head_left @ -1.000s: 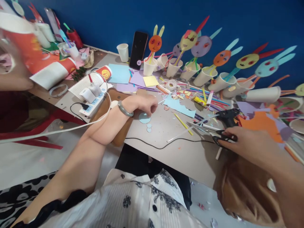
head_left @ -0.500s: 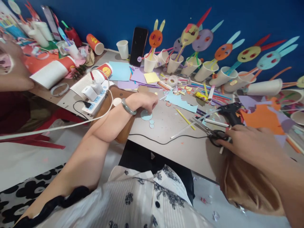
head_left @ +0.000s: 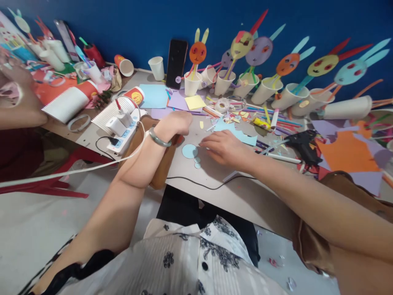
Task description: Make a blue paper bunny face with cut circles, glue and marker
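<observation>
Now, three blue discs lie flat on the grey table: one large disc and two small discs close together at its lower right. And it's the right hand over there, fingers stretched out and nearly together, tips just beside the large one; whether they touch the tabletop, I can't tell. Across from it, beyond the discs, the left hand is curled over, one bracelet at the wrist, fingertips tucked out of sight, so no telling whether it pinches anything. Between the hands, one small yellow slip! Just past the right hand, one blue sheet with a cut edge; further right, one black glue gun.

Up along the wall, count them: seven paper faces with ears, two orange, two yellow, two purple, one blue. One phone leans beside them, one roll of tape sits below. Over left, two stacks of cups, and at the edge another person's hand.
</observation>
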Available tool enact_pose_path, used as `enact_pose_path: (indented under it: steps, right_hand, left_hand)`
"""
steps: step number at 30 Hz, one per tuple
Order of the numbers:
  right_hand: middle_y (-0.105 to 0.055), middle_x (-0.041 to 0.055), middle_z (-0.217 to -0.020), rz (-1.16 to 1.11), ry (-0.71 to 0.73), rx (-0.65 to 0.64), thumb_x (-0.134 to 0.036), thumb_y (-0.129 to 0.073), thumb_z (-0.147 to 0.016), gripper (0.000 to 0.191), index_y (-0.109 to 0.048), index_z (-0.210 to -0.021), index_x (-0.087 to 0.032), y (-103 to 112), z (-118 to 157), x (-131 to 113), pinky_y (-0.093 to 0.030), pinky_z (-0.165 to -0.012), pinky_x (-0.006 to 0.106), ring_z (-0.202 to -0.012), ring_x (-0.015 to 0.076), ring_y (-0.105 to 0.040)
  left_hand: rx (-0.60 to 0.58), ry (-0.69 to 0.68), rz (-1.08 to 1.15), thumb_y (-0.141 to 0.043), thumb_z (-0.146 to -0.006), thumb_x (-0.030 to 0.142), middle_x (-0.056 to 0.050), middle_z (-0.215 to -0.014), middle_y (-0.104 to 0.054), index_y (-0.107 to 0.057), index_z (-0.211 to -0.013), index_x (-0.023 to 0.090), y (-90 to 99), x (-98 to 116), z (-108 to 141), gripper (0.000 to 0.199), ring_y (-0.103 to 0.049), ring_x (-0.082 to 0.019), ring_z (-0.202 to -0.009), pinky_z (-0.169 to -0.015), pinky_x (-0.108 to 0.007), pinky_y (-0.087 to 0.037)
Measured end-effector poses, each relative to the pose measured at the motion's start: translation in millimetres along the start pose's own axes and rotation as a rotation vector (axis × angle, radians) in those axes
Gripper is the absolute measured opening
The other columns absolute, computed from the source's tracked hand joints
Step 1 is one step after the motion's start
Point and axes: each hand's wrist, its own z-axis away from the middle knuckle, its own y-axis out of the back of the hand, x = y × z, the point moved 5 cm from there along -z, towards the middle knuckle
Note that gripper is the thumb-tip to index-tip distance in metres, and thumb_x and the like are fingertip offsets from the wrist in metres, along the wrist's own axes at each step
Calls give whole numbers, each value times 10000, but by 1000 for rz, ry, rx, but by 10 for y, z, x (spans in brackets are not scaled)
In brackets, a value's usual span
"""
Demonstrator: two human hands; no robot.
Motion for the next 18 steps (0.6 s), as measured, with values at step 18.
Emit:
enact_pose_path:
  steps: [18]
  right_hand:
    - [-701, 167, -1366, -14, 292, -81, -19, -483, -863, 533, -639, -1363, -115, -526, -567, -19, -406, -1144, 512, -1365, 289, -573]
  left_hand:
    - [71, -37, 165, -635, -709, 178, -111, -839, -740, -738, -958, 151, -70, -201, -160, 271, -673, -253, -919, -719, -303, -402]
